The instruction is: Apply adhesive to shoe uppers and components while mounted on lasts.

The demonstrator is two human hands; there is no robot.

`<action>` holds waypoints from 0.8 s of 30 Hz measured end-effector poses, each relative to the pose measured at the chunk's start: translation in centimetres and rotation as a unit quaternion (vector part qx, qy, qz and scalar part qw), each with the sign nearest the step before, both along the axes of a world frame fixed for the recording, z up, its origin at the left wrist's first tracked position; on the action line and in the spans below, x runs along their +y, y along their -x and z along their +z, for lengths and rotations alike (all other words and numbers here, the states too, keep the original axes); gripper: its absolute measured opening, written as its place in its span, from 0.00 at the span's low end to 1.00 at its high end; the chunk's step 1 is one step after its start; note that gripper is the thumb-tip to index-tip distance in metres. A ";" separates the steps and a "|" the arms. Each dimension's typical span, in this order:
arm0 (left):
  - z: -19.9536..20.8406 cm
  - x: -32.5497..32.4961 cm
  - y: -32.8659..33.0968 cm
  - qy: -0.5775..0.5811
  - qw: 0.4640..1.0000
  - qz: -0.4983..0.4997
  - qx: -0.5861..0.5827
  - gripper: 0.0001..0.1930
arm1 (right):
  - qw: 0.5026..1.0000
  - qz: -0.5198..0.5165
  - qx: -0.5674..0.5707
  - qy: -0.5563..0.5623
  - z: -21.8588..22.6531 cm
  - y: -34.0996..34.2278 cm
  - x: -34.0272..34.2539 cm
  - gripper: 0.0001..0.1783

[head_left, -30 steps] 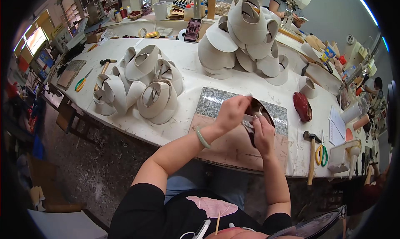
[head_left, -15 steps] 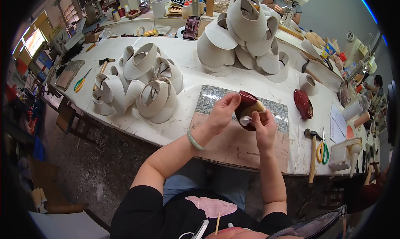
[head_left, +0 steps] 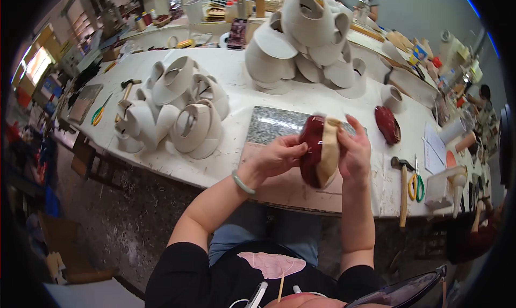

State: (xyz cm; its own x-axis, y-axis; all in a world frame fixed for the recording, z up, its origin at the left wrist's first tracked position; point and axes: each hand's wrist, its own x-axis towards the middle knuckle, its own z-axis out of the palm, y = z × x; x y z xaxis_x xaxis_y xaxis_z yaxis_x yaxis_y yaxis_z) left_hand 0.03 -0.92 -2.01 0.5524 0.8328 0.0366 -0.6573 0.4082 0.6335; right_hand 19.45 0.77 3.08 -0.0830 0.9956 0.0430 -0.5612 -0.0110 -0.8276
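Note:
Between my hands, over the work board, is a glossy dark red shoe upper [head_left: 312,155] with a beige lining turned toward the right. The thumb and fingers of my left hand [head_left: 279,156] pinch its red left side. My right hand [head_left: 353,149] grips the beige lined edge, its fingers partly hidden behind the piece. Beneath lies a granite slab [head_left: 273,124] with a pinkish-brown board [head_left: 269,174] nearer me. A second dark red shoe upper [head_left: 387,125] rests on the table to the right, apart from both hands.
Grey-white shoe uppers stand in a left cluster [head_left: 196,122] and a taller far pile [head_left: 306,29]. At right lie a hammer [head_left: 403,190], scissors [head_left: 416,185] and a whitish box [head_left: 445,187]. A phone [head_left: 237,34] leans at the back; another person [head_left: 371,10] sits beyond.
The shoe upper has been turned so its red outside and beige lining show side by side, and it is nearer me. My left hand has shifted down; my right hand has moved right and up.

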 end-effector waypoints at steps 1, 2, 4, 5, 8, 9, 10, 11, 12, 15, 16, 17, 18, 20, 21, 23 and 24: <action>0.5 -0.3 0.4 -0.027 0.999 -0.017 0.041 0.16 | 1.000 0.025 -0.018 0.002 0.3 0.0 0.4 0.24; 0.8 -0.2 0.8 -0.056 0.994 -0.035 0.082 0.17 | 0.998 0.049 -0.036 0.005 0.5 0.3 0.9 0.24; 1.0 0.1 0.7 -0.063 0.987 -0.049 0.138 0.18 | 0.982 0.073 -0.173 0.001 1.8 0.5 2.2 0.24; 1.5 0.0 0.2 -0.088 0.975 -0.007 0.202 0.18 | 0.966 0.061 -0.246 -0.058 1.6 -0.2 3.1 0.25; 1.5 -0.4 -0.8 -0.077 0.968 0.099 0.216 0.16 | 0.938 0.088 -0.325 -0.078 3.8 -0.2 3.4 0.30; 1.3 -0.6 -0.8 -0.038 0.974 0.136 0.179 0.15 | 0.939 0.087 -0.325 -0.079 3.4 -0.2 3.3 0.30; 1.0 -0.9 -0.8 0.001 0.975 0.173 0.140 0.14 | 0.947 0.116 -0.284 -0.095 2.5 -0.1 3.2 0.31; 0.5 -1.1 -0.8 -0.015 0.976 0.185 0.110 0.13 | 0.953 0.147 -0.242 -0.112 1.9 0.0 3.0 0.31; 0.5 -1.6 -0.7 -0.014 0.976 0.187 0.112 0.13 | 0.919 0.171 -0.338 -0.106 2.0 -0.2 2.4 0.25; 0.8 -1.6 1.5 -0.057 0.899 0.037 0.433 0.14 | 0.884 0.173 -0.415 -0.130 0.8 -1.1 1.9 0.15; 2.8 -2.0 2.3 -0.060 0.897 0.040 0.437 0.14 | 0.851 0.144 -0.451 -0.227 0.8 -2.1 1.5 0.13; 6.4 -2.8 2.7 -0.166 0.834 0.038 0.525 0.14 | 0.807 0.109 -0.484 -0.321 1.0 -2.7 1.1 0.11; 8.4 -3.9 3.5 -0.256 0.754 0.038 0.604 0.14 | 0.753 0.108 -0.554 -0.337 1.7 -2.4 0.2 0.12; 8.8 -3.5 4.1 -0.413 0.706 0.155 0.554 0.16 | 0.688 0.149 -0.559 -0.438 2.3 -1.7 -0.3 0.12; 9.3 -2.6 3.9 -0.542 0.626 0.177 0.532 0.19 | 0.688 0.153 -0.556 -0.441 2.7 -1.2 -0.8 0.12; 8.5 -1.3 4.2 -0.657 0.558 0.115 0.495 0.22 | 0.653 0.187 -0.563 -0.471 3.3 -0.5 -1.6 0.11; 8.1 -0.9 4.2 -0.658 0.556 0.114 0.495 0.22 | 0.653 0.185 -0.563 -0.472 3.1 -0.7 -1.7 0.11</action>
